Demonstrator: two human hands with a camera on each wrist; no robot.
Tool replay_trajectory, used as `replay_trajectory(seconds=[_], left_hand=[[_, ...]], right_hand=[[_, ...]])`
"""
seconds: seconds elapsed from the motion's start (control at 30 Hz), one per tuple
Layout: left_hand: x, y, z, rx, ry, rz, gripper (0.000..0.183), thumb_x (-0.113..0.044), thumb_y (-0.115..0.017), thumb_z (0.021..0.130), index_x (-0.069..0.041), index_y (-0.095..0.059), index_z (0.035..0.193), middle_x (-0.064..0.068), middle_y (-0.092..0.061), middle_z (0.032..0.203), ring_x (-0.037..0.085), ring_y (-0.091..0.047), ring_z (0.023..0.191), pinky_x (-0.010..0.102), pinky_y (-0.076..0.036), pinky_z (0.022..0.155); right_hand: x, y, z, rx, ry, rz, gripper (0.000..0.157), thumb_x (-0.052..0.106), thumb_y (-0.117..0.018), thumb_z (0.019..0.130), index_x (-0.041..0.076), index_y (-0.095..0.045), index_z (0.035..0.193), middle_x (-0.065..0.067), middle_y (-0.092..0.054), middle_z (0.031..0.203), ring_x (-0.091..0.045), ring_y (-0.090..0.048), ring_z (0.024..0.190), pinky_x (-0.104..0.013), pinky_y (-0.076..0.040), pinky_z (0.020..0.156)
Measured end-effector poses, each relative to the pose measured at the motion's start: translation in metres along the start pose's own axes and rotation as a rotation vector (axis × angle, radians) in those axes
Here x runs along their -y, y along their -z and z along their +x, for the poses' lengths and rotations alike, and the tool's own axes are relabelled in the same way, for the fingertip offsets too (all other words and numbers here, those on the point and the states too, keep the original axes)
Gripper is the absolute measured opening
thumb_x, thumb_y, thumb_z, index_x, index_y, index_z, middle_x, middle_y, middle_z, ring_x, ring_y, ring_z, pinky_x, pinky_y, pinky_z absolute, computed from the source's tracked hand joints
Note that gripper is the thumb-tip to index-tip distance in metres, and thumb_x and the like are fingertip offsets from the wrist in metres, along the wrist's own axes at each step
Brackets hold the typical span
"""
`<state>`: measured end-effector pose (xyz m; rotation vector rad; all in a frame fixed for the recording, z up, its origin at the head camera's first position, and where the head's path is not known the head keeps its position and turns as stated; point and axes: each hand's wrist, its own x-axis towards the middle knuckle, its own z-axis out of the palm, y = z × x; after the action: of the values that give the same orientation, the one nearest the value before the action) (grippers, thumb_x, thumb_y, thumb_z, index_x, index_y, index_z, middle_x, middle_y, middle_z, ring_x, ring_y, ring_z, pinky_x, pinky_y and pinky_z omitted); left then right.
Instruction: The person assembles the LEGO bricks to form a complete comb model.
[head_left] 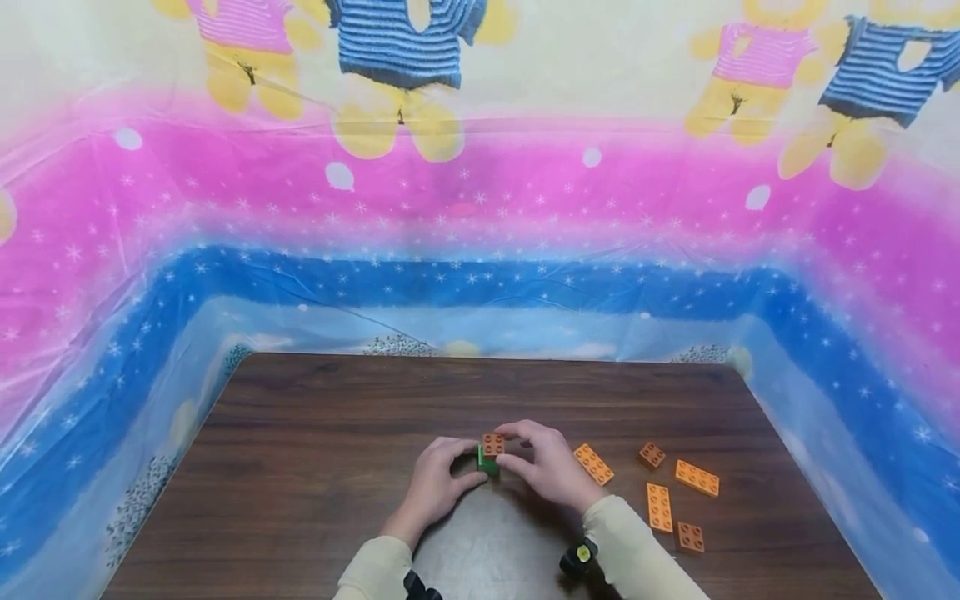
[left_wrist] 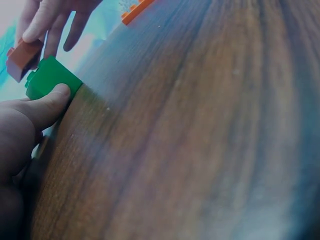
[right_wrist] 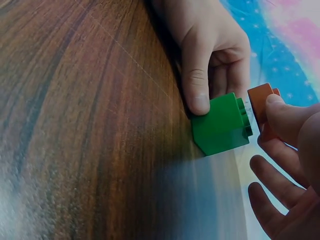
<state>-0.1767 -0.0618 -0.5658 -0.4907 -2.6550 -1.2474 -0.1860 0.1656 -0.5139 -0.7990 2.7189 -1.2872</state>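
My left hand [head_left: 438, 479] grips a green toy building block [right_wrist: 220, 125] that stands on the table, thumb on the near side. Between thumb and fingers of my right hand [head_left: 549, 465] is a small brown-orange building brick [head_left: 492, 443] with studs on top. In the right wrist view a narrow gap shows between this brick and the studs of the green block. The left wrist view also has the brown-orange brick [left_wrist: 24, 56] just off the studded end of the green block [left_wrist: 52, 80]. The right hand's other fingers are spread loosely.
Right of my right hand lie three long orange bricks, one close by [head_left: 594, 464], one farther right [head_left: 697, 477] and one nearer me [head_left: 659, 507]. Two small brown-orange bricks, a far one [head_left: 652, 454] and a near one [head_left: 691, 537], lie among them. A patterned cloth [head_left: 480, 283] surrounds the wooden table [head_left: 300, 500].
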Motion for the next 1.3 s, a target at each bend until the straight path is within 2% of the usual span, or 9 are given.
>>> replay_trajectory(seconds=[0.3, 0.63, 0.87, 1.1, 1.2, 1.3], left_hand=[[-0.0001, -0.0007, -0.0006, -0.004, -0.003, 0.006, 0.042, -0.023, -0.090, 0.085, -0.013, -0.077, 0.123, -0.001, -0.076, 0.117, 0.019, -0.065, 0.114, 0.046, -0.052, 0.100], [-0.0020, 0.0003, 0.0009, 0.007, 0.003, 0.000, 0.042, -0.022, -0.090, 0.085, -0.013, -0.076, 0.124, -0.001, -0.076, 0.117, 0.018, -0.064, 0.114, 0.046, -0.051, 0.100], [-0.0024, 0.0014, -0.0012, 0.011, -0.014, 0.000, 0.040, -0.023, -0.090, 0.086, -0.015, -0.077, 0.122, -0.002, -0.076, 0.116, 0.019, -0.065, 0.113, 0.047, -0.052, 0.098], [-0.0009, -0.0002, -0.0012, 0.000, -0.025, 0.005, 0.040, -0.022, -0.090, 0.085, -0.015, -0.077, 0.122, -0.002, -0.076, 0.116, 0.018, -0.065, 0.113, 0.046, -0.053, 0.098], [-0.0001, 0.0007, -0.0010, 0.005, -0.024, -0.013, 0.041, -0.023, -0.090, 0.085, -0.016, -0.077, 0.123, -0.002, -0.076, 0.117, 0.019, -0.065, 0.114, 0.046, -0.052, 0.099], [-0.0006, 0.0037, -0.0010, 0.016, 0.007, -0.089, 0.044, -0.026, -0.089, 0.086, -0.016, -0.075, 0.127, -0.003, -0.075, 0.120, 0.020, -0.065, 0.117, 0.049, -0.051, 0.102]], right_hand=[[-0.0025, -0.0034, 0.0026, 0.046, -0.026, 0.006, 0.036, 0.023, -0.074, 0.101, 0.020, -0.067, 0.136, 0.004, -0.069, 0.127, -0.019, -0.068, 0.118, -0.044, -0.055, 0.100], [-0.0026, -0.0046, 0.0050, 0.054, -0.024, 0.010, 0.036, 0.023, -0.073, 0.101, 0.018, -0.067, 0.136, 0.001, -0.069, 0.128, -0.021, -0.069, 0.117, -0.043, -0.057, 0.097], [-0.0047, -0.0064, 0.0049, 0.075, -0.026, -0.003, 0.035, 0.027, -0.072, 0.102, 0.020, -0.067, 0.136, 0.005, -0.068, 0.128, -0.016, -0.069, 0.117, -0.037, -0.058, 0.095], [-0.0057, -0.0063, 0.0046, 0.074, -0.019, -0.009, 0.036, 0.027, -0.073, 0.102, 0.019, -0.067, 0.136, 0.004, -0.068, 0.127, -0.016, -0.069, 0.116, -0.039, -0.058, 0.095], [-0.0047, -0.0061, 0.0043, 0.072, -0.021, -0.012, 0.036, 0.027, -0.073, 0.102, 0.019, -0.067, 0.137, 0.004, -0.068, 0.127, -0.016, -0.069, 0.117, -0.040, -0.058, 0.095], [-0.0044, -0.0059, 0.0040, 0.062, -0.006, -0.019, 0.036, 0.026, -0.073, 0.101, 0.018, -0.067, 0.136, 0.003, -0.069, 0.127, -0.018, -0.069, 0.116, -0.041, -0.058, 0.095]])
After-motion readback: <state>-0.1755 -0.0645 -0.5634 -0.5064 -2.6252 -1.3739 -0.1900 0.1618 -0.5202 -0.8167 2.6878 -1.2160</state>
